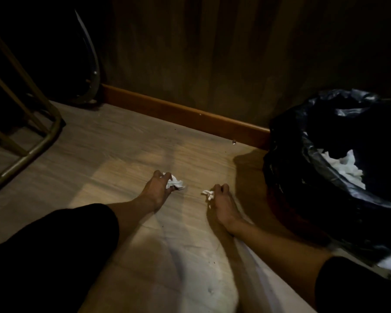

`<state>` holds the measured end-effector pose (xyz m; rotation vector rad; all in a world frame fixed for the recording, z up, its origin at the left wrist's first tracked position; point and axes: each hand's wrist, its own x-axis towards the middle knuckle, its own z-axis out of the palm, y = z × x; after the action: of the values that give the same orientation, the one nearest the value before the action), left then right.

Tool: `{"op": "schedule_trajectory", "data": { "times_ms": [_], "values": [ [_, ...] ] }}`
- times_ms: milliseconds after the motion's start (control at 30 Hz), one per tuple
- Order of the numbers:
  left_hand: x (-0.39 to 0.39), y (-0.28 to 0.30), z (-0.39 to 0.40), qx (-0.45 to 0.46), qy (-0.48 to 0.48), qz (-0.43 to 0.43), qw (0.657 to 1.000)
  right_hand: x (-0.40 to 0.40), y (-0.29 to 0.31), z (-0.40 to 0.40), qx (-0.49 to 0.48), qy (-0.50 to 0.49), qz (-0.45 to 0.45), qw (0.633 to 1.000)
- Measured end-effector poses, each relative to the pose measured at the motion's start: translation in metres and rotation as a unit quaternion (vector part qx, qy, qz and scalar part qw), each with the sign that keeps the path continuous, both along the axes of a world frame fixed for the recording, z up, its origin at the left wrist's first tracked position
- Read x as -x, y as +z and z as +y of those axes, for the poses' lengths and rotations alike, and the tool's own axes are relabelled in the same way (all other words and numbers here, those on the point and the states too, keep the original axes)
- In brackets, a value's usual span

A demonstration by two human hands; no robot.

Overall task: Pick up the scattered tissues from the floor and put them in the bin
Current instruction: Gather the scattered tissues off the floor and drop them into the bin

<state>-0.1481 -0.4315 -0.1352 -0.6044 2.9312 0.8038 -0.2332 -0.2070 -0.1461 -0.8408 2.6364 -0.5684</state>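
Two hands on floor (127, 141), mid-frame: left hand (155, 190) clutches crumpled tissue (175, 184); right hand (221, 199) pinches smaller tissue (208, 194). Black-lined bin (303, 168), frame right, holds white tissues.

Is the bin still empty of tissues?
No, white tissues already lie inside the black-lined bin at the right, while each hand grips another crumpled tissue on the floor.
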Motion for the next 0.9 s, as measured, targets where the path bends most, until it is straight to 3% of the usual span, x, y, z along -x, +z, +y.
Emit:
{"op": "schedule_trajectory", "data": {
  "times_ms": [100, 200, 467, 667, 767, 900],
  "values": [
    [0.0, 0.015, -0.001, 0.016, -0.021, -0.014, 1.0, -0.024, 0.013, 0.014, -0.003, -0.051, -0.082, 0.995],
    [0.005, 0.039, 0.003, 0.03, -0.023, 0.004, 0.999, -0.032, 0.04, 0.018, -0.011, -0.038, -0.103, 0.994],
    [0.032, 0.142, 0.041, 0.038, -0.029, 0.109, 0.993, -0.009, 0.179, 0.006, 0.036, 0.009, -0.037, 0.999],
    [0.054, 0.24, 0.087, 0.1, -0.05, 0.221, 0.969, 0.005, 0.305, 0.064, 0.018, 0.097, 0.044, 0.994],
    [0.066, 0.286, 0.108, 0.117, -0.095, 0.239, 0.959, 0.023, 0.356, 0.117, -0.013, 0.071, 0.043, 0.996],
    [0.088, 0.33, 0.142, 0.12, -0.165, 0.221, 0.954, 0.064, 0.378, 0.182, 0.058, -0.033, -0.02, 0.998]
  ]
}}
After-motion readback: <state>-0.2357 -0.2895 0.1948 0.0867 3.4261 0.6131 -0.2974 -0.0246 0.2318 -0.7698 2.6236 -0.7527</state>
